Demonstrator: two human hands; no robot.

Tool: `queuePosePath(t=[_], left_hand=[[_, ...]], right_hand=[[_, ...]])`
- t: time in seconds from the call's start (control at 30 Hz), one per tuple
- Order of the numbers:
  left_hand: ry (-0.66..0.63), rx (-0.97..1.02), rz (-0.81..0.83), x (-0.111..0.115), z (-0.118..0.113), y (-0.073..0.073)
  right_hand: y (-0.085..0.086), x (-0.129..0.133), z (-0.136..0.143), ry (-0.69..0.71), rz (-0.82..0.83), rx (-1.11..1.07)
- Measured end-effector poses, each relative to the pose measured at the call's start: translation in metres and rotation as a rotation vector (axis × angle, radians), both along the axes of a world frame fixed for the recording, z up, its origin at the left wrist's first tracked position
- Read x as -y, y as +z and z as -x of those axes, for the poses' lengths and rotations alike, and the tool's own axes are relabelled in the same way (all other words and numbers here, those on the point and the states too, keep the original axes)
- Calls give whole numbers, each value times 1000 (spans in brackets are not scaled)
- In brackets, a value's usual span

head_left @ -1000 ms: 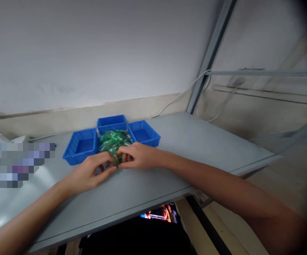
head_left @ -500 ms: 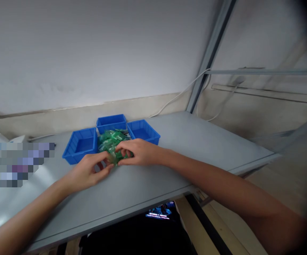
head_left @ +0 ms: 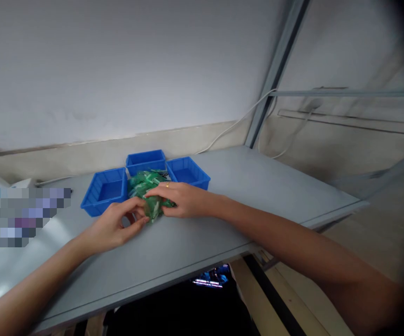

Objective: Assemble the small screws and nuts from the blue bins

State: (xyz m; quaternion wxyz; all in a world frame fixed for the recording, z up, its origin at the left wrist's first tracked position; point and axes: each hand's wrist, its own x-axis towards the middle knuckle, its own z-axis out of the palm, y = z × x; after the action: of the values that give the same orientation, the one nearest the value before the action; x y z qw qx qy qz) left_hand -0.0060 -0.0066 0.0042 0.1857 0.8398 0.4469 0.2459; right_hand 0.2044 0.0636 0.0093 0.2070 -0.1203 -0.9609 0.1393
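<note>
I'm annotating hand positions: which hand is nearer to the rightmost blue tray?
The right hand: it is just in front of the rightmost blue tray. The left hand is farther to the left, at the near side of the green pile.

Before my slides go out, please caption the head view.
Left hand and right hand at a heap of green pieces, three blue bins left, right and behind.

Three blue bins (head_left: 146, 161) surround a pile of green packets (head_left: 142, 182) on the grey table (head_left: 251, 182); both the left hand (head_left: 120, 224) and right hand (head_left: 181, 200) touch the pile's near edge.
</note>
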Motion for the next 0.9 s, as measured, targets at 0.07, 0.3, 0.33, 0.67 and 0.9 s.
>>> queuePosePath(t=[0.07,0.3,0.33,0.67,0.9], left_hand=[[-10,54,-13,0,0,-1],[16,58,-13,-2,0,-4],[13,41,-24,-2,0,-4],[39,-32,-109,-4,4,-7],[42,-35,-124,-5,3,-8]], right_hand=[[0,-1,0,-17,-13,18],[-5,-3,1,-19,-35,39],[-5,-3,1,-15,-32,47],[-2,0,0,-61,30,71],[-2,1,-1,-66,34,75]])
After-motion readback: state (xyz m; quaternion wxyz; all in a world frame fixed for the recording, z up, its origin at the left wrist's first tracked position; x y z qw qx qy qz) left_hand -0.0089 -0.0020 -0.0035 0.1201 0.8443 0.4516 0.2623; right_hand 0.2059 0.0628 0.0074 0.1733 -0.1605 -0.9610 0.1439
